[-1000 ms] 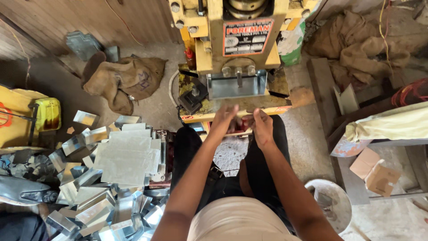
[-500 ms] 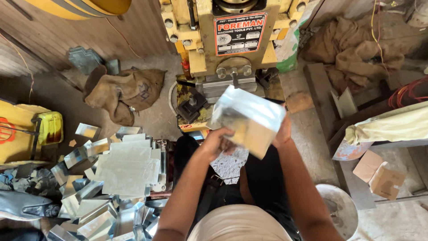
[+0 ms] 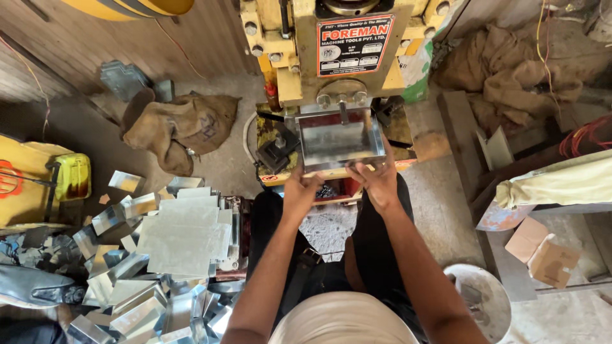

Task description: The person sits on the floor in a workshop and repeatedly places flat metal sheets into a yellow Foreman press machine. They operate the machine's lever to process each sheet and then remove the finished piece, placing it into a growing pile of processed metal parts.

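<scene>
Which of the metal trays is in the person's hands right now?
The shiny tray at the yellow press, held by left hand and right hand; the others lie heaped on the floor.

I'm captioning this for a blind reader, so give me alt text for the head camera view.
Seen from above, a seated person's left hand and right hand hold a shiny folded metal tray at the bed of a yellow press machine. A heap of metal sheets and trays lies on the floor to their left, near burlap sacks.

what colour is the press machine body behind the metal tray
Yellow. The press machine shows best in the head view, just behind the shiny metal tray.
</scene>
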